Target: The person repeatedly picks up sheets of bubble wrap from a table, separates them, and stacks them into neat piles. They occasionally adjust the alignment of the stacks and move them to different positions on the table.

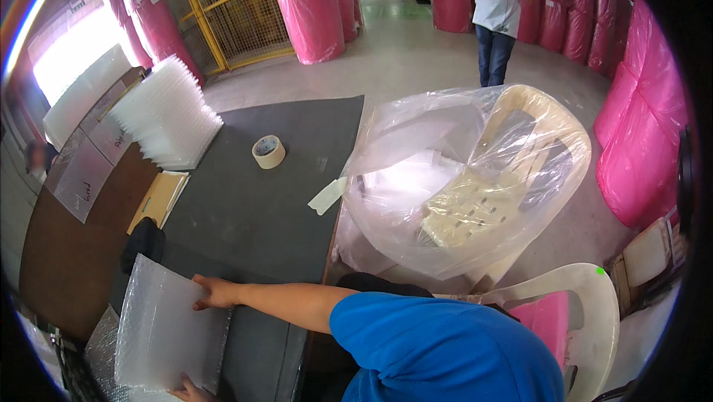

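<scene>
A stack of translucent bubble-wrap bags [167,328] lies at the lower left, over the near-left part of the dark grey table mat. My right hand [215,293] grips its upper right edge, fingers curled on the film. At the lower edge of the stack, my left hand [191,390] holds it too, partly cut off by the picture's rim. A taller pile of bubble-wrap bags [167,112] stands at the table's far left. Farther along the mat sits a roll of cream tape [268,151].
Clear plastic [416,201] drapes over a beige plastic chair [575,142] right of the table. A tape strip [327,196] sticks to the table edge. Brown cardboard [157,201] lies left. Pink wrapped rolls [631,127] line the right. A person [496,1] stands beyond the chair.
</scene>
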